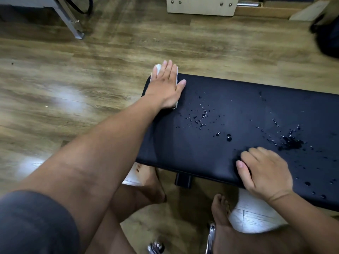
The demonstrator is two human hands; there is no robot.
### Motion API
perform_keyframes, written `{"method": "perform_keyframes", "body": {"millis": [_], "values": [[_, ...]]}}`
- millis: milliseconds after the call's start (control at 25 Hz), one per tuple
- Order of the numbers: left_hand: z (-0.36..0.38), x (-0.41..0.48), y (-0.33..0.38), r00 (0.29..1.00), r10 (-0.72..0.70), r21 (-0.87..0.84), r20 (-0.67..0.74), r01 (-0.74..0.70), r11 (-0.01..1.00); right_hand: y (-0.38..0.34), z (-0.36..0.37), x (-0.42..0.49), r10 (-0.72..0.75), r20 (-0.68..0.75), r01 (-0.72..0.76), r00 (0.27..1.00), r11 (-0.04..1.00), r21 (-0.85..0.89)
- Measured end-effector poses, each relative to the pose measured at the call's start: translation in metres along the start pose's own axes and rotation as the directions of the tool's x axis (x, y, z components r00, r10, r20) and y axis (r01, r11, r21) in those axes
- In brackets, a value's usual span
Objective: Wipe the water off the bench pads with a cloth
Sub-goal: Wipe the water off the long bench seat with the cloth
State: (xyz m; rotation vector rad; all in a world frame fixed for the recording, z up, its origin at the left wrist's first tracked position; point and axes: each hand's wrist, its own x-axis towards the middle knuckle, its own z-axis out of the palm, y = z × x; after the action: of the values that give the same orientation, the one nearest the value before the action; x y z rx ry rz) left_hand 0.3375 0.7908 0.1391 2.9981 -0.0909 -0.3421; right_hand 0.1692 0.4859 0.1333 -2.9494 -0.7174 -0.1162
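A black bench pad [229, 99] runs from the middle of the view to the right edge. Water drops [203, 116] speckle its middle, and a larger puddle [290, 143] lies further right. My left hand [166, 87] lies flat with straight fingers on a white cloth [158, 69] at the pad's far left corner; the hand covers most of the cloth. My right hand [264, 172] rests on the pad's near edge with fingers bent on top and the thumb over the side, just left of the puddle.
Wooden floor surrounds the bench. My bare feet [152, 182] stand under its near edge beside chrome frame parts [211, 235]. A grey metal leg [73, 21] stands at the far left, a pale cabinet [200, 6] at the back, a dark bag [328, 39] at the right.
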Motion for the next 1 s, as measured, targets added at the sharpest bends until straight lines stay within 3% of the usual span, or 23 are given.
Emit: {"method": "perform_keyframes", "body": {"millis": [360,600,1000], "values": [[0.039,-0.146,0.018,0.988,0.151,-0.047,0.000,-0.151,0.987,-0.005,-0.003,-0.002,0.022,0.016,-0.022,1.000,0.999,-0.033],[0.057,-0.234,0.024,0.986,0.163,-0.007,0.018,-0.163,0.987,-0.006,-0.001,-0.005,0.016,0.016,-0.016,1.000,1.000,-0.023],[0.034,-0.117,0.029,0.995,0.097,-0.015,0.032,-0.097,0.995,-0.002,0.002,-0.004,-0.003,-0.021,0.002,1.000,1.000,-0.017]]}}
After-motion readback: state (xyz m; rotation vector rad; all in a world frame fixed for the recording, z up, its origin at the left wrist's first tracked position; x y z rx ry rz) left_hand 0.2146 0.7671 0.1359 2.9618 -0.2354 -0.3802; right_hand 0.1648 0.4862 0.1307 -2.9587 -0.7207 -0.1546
